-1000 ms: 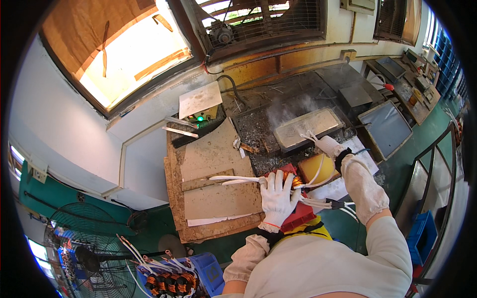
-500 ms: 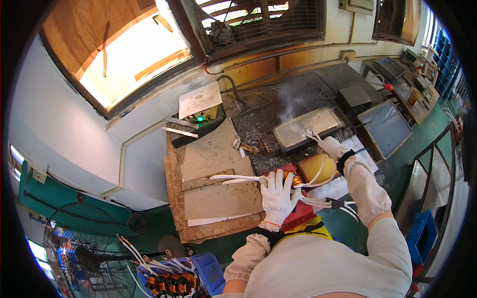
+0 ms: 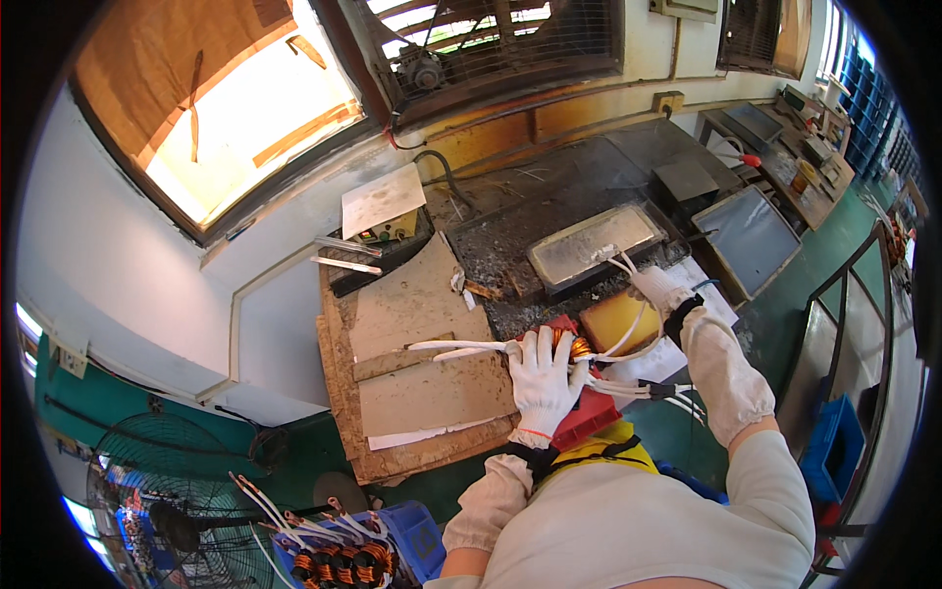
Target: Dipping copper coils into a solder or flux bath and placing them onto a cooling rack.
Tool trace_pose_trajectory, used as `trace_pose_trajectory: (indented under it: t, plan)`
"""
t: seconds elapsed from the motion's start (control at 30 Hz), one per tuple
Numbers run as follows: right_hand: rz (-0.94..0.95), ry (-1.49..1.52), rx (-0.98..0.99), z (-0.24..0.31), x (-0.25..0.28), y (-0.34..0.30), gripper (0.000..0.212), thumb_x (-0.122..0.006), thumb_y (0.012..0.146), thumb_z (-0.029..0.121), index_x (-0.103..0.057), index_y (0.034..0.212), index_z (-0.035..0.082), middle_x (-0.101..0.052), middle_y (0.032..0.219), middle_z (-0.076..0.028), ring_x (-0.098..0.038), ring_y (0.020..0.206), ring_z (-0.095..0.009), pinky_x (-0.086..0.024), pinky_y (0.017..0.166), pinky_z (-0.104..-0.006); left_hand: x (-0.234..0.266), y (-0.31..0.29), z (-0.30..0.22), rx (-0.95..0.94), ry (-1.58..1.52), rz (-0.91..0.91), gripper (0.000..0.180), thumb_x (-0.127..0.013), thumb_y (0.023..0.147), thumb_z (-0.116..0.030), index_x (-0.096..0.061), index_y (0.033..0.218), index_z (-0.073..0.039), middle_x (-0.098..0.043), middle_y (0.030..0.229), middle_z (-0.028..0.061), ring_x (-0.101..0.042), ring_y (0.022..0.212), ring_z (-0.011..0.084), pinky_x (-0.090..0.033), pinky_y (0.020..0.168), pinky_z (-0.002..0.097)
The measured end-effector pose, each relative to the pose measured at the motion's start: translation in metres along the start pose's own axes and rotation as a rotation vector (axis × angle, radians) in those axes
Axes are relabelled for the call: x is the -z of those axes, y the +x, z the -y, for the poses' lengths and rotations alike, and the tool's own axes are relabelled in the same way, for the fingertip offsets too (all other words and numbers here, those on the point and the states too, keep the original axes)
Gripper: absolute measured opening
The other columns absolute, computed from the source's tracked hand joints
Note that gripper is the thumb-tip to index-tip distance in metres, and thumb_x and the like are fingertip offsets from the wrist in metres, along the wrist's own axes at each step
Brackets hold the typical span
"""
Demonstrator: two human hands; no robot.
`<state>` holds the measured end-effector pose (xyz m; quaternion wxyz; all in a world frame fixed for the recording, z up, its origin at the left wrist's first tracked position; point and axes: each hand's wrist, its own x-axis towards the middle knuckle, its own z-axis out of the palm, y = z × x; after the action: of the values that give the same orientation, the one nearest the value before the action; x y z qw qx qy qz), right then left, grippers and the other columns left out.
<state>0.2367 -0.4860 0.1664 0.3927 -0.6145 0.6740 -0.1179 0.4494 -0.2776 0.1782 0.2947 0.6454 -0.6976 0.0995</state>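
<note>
A: Which way do the leads lie from the hand?

B: On my feed, the right hand in a white knit glove [image 3: 659,289] has its fingers closed around slender white-sleeved wire leads [image 3: 625,263]. They point away from it and leftward, ends over the near side of a shallow rectangular metal pan with a dull silvery surface [image 3: 579,253]. Whether they touch that surface, I can't tell.

A: And the long axes?

B: I read the leads as crosswise to the pan, whose length slants from near left to far right. The right hand is the nearer one.

A: The left?

B: I see the left hand in a white knit glove [image 3: 543,383], fingers spread over an orange copper-wound ring coil [image 3: 579,348]; no closed grip that I can make out.

A: Count for me.

B: One pan, one yellow rectangular block [image 3: 601,319], one coil under the left hand, two lead ends past the right glove, two white leads pointing left [image 3: 451,345]. A blue plastic crate [image 3: 422,548] holds more coils, overlapping too much for me to count.
</note>
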Motion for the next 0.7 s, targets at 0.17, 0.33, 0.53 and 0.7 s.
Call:
trace_pose_trajectory:
  t: [0.17, 0.33, 0.53, 0.7]
  plan:
    - [0.026, 0.103, 0.114, -0.005, 0.01, -0.017, 0.038, -0.046, 0.085, 0.028, -0.069, 0.078, -0.002, -0.066, 0.068, -0.012, -0.06, 0.058, -0.022, -0.047, 0.055, -0.0325, 0.002, -0.001, 0.0, -0.009, -0.005, 0.01, 0.046, -0.066, 0.076, -0.037, -0.06, 0.113, -0.011, -0.052, 0.121, 0.0154, -0.046, 0.113, 0.0345, -0.034, 0.097, 0.0556]
    - [0.068, 0.344, 0.099, -0.008, 0.023, -0.03, 0.033, -0.047, 0.087, 0.025, -0.065, 0.086, -0.002, -0.063, 0.069, -0.01, -0.058, 0.059, -0.02, -0.046, 0.055, -0.0316, 0.002, -0.001, -0.001, -0.028, 0.012, 0.012, 0.045, -0.066, 0.076, -0.037, -0.061, 0.112, -0.011, -0.053, 0.119, 0.0149, -0.046, 0.112, 0.0338, -0.034, 0.096, 0.0549]
    - [0.126, 0.464, 0.029, -0.004, 0.052, -0.063, 0.029, -0.05, 0.092, 0.024, -0.064, 0.091, -0.002, -0.064, 0.078, -0.009, -0.06, 0.063, -0.015, -0.048, 0.054, -0.0274, -0.001, -0.002, 0.0, -0.064, 0.013, -0.041, 0.044, -0.065, 0.075, -0.039, -0.062, 0.11, -0.011, -0.054, 0.118, 0.0142, -0.047, 0.111, 0.0331, -0.035, 0.095, 0.0536]
    - [0.044, 0.653, 0.109, 0.021, 0.045, -0.106, 0.022, -0.051, 0.092, 0.024, -0.064, 0.091, 0.006, -0.059, 0.069, 0.001, -0.044, 0.048, -0.007, -0.033, 0.041, -0.0229, -0.005, -0.003, 0.003, -0.1, 0.028, -0.034, 0.047, -0.063, 0.075, -0.041, -0.061, 0.112, -0.011, -0.054, 0.116, 0.015, -0.046, 0.11, 0.0339, -0.034, 0.095, 0.0552]
